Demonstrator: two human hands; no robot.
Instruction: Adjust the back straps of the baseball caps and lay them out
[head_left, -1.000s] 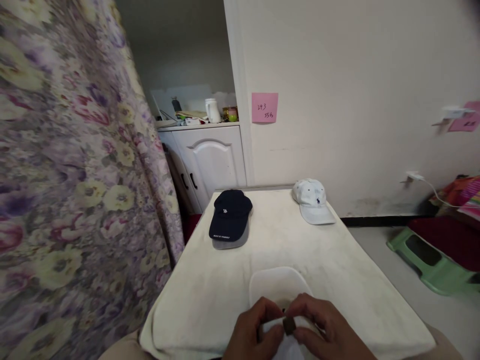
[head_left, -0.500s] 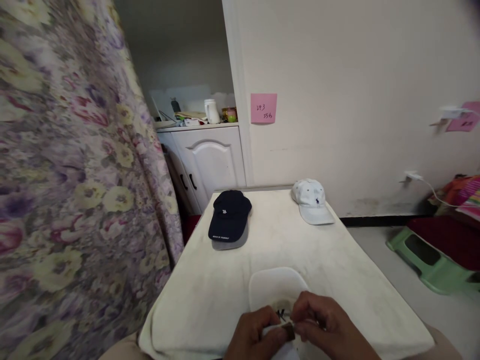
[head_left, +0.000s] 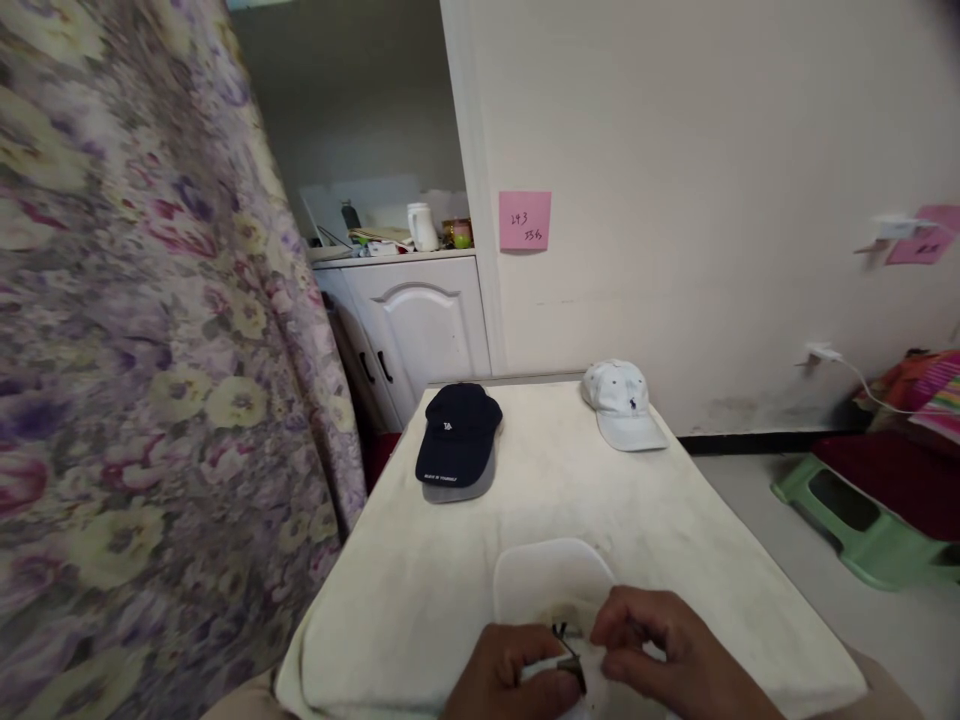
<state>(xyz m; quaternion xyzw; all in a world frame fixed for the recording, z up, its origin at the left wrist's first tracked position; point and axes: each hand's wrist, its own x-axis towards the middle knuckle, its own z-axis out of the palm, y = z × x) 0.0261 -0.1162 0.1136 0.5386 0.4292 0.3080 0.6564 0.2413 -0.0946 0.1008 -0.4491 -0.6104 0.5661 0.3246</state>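
Observation:
A white baseball cap (head_left: 551,570) lies at the near edge of the table with its brim pointing away from me and its inside partly showing. My left hand (head_left: 517,670) pinches the cap's back strap by a small metal buckle (head_left: 571,668) between thumb and fingers. Just right of the buckle is my right hand (head_left: 660,640), its fingers curled and thumb close to the index finger over the cap's opening. Whatever lies between those fingertips is too small to make out. Both hands hide much of the cap's near side.
Stacked navy and grey caps (head_left: 459,435) sit at the table's back left. A pale blue cap (head_left: 622,405) rests at the back right. The cloth-covered table (head_left: 405,610) has a floral curtain (head_left: 165,400) on its left and a green stool (head_left: 862,530) on its right.
My right hand has drawn slightly right, away from the buckle. The buckle, held in my left hand, has tilted and shows more of its edge.

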